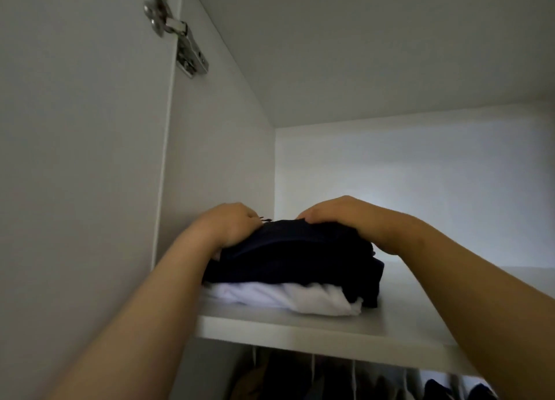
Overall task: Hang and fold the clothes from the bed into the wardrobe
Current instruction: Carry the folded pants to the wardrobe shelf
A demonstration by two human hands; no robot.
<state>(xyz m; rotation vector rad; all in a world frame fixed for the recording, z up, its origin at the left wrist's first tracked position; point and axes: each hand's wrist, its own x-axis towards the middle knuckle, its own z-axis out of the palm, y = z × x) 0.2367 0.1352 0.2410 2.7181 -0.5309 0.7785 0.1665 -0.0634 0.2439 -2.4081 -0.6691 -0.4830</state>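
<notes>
Gripping a folded dark navy fabric garment (294, 255) at the lower centre of the frame, with the left hand (228, 226) curling its fingers into the left end and the right hand (345, 219) clasping the top right, fingers bent over the far side. Holding the two hands apart, one at each end. Resting the navy garment on a folded white cloth garment (288, 299), both lying on the flat white wardrobe shelf (405, 318). Showing dim hanging clothes (330, 381) along the bottom edge and a silver metal hinge (177, 30) at upper left.
</notes>
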